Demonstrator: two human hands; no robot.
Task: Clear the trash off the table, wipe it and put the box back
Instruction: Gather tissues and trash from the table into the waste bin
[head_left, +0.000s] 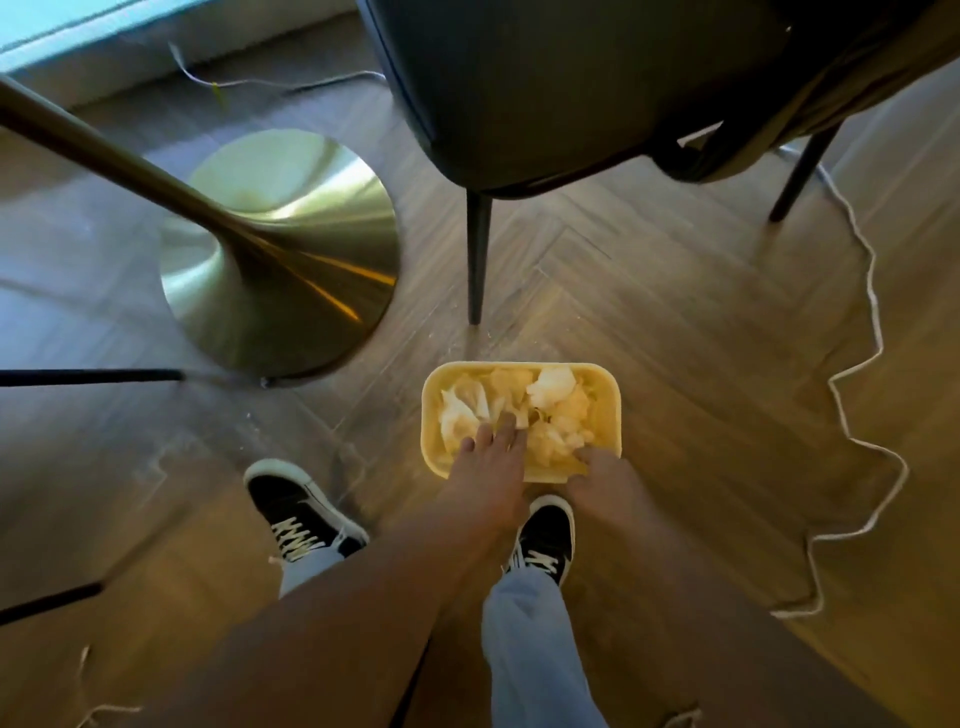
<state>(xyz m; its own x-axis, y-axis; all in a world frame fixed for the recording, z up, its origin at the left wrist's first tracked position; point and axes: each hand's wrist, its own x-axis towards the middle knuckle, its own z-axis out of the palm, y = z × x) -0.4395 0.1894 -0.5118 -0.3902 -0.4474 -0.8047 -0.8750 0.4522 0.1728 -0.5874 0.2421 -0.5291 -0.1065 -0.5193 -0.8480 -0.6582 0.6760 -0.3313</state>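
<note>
head view: we press crumpled tissues (550, 387) down with left hand (488, 457) flat; right hand (597, 475) grips the yellow bin (434, 415) rim, steady.

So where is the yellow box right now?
In the head view the yellow box stands on the wood floor, lower centre, near the chair leg, right of the gold table base, with both hands reaching into it.

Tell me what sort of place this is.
Probably a home dining or living area: herringbone wood floor, a brass pedestal table base and a dark upholstered chair, with a yellow bin of crumpled tissues on the floor.
</note>
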